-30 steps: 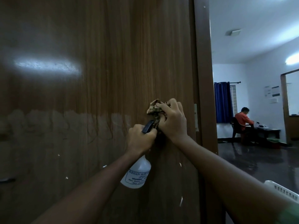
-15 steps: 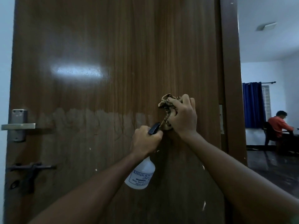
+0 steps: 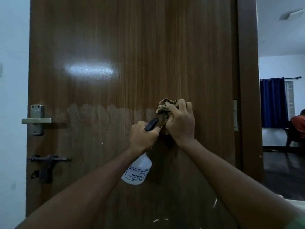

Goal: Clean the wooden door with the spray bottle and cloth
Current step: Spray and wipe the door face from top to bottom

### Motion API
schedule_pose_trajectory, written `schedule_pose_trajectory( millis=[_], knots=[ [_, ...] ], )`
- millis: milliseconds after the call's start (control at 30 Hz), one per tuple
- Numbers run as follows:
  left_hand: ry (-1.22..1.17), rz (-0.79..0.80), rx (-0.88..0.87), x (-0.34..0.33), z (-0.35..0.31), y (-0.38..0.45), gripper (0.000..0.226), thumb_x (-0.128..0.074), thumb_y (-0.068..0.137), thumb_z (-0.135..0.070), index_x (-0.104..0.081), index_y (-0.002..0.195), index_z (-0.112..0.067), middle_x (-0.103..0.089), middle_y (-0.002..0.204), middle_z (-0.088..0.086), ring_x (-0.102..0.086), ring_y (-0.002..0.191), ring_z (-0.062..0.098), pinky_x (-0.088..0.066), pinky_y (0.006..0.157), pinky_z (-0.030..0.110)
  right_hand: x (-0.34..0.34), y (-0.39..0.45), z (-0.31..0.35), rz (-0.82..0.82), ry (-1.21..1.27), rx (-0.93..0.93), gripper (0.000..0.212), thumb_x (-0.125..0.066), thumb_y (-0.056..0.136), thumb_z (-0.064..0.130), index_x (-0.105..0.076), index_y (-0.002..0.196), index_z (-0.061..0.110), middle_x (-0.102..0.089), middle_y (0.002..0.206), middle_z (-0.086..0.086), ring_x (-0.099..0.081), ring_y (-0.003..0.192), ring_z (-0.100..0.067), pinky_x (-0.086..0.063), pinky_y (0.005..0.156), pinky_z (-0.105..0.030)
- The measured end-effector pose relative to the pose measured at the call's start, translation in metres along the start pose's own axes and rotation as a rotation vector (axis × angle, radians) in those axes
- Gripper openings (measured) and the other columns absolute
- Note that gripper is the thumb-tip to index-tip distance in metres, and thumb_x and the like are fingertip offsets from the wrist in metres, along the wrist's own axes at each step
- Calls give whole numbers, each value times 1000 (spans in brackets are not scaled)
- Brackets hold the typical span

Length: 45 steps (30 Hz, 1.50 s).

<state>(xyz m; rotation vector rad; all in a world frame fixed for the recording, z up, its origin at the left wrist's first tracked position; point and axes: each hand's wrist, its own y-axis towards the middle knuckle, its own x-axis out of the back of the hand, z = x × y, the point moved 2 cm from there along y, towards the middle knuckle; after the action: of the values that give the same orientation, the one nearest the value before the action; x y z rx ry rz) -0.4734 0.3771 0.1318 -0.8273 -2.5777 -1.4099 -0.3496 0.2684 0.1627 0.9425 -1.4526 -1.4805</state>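
A brown wooden door (image 3: 115, 47) fills the view, glossy above a mid-height line and duller, smeared below it. My left hand (image 3: 142, 137) grips the black trigger head of a white spray bottle (image 3: 137, 172), which hangs below my fist with its printed label showing. My right hand (image 3: 180, 123) holds a crumpled brownish cloth (image 3: 165, 106) bunched against the door, just right of the bottle's nozzle. The two hands almost touch.
A metal lever handle (image 3: 36, 120) and a dark sliding bolt (image 3: 47, 160) sit at the door's left edge. A pale wall (image 3: 13, 96) lies left of the door. Past the frame (image 3: 248, 80) on the right, a person (image 3: 299, 123) sits by a blue curtain (image 3: 273, 103).
The view has swung left, bringing the door's handle, bolt and left wall into sight. Both hands keep their grips, and the cloth stays at about the same spot on the door.
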Motion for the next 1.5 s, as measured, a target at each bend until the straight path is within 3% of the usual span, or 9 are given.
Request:
schedule_pose_trajectory(
  millis=[233,433,567,700,933,1033,1133,1367,1500],
  knots=[
    [-11,13,25,12,19,-5,29,-67,101,-22,-72,85,2,-73,70,20,-71,61,39,-52,51,38,-20,-62,14,197,30,394,30,-54,95,26,-66,119,13,-53,111,-8,-47,92,-23,-52,68,-37],
    [58,-31,6,39,23,-2,31,-64,98,-16,-67,78,6,-70,68,26,-66,57,45,-51,48,48,-24,24,37,-29,4,-19,34,-53,94,13,-69,124,17,-50,109,-6,-43,94,-21,-52,74,-35],
    [74,-57,24,60,33,-7,33,-65,101,-21,-70,80,4,-71,67,20,-66,49,32,-52,48,46,-41,-35,51,76,12,202,40,-39,100,24,-67,126,14,-55,117,-11,-48,98,-25,-50,76,-38],
    [87,-61,92,78,43,-26,31,-67,100,-21,-71,83,5,-73,70,21,-62,47,21,-49,49,37,-46,-57,54,216,12,445,34,-60,93,20,-67,126,15,-53,118,-9,-47,98,-23,-50,75,-36],
    [147,-73,67,109,44,-20,32,-67,97,-19,-67,83,10,-69,72,29,-63,52,44,-52,47,53,-51,14,98,19,37,1,34,-63,92,12,-68,125,18,-51,111,-5,-45,96,-21,-49,74,-31],
    [132,-53,83,125,44,-17,28,-67,100,-18,-70,85,5,-72,72,24,-63,46,22,-51,45,36,-64,-43,114,172,52,243,33,-59,93,15,-65,125,19,-52,115,-7,-45,96,-22,-51,74,-35],
    [123,-36,73,142,49,-16,30,-66,99,-20,-69,78,1,-71,67,22,-65,48,31,-51,48,36,-71,-74,117,344,45,551,42,-70,81,15,-68,123,19,-54,116,-8,-47,97,-24,-53,73,-34],
    [94,11,33,171,61,-11,30,-64,101,-22,-71,87,4,-73,74,22,-61,47,22,-51,50,37,-79,12,156,49,-5,-8,38,-60,92,10,-68,127,21,-51,111,-3,-42,94,-19,-51,72,-33],
    [33,69,15,181,69,-18,27,-65,103,-22,-71,89,0,-74,72,18,-64,47,18,-52,46,31,-90,-63,171,193,-9,263,39,-57,92,16,-65,129,23,-52,121,-6,-47,101,-23,-51,77,-33]
  ],
)
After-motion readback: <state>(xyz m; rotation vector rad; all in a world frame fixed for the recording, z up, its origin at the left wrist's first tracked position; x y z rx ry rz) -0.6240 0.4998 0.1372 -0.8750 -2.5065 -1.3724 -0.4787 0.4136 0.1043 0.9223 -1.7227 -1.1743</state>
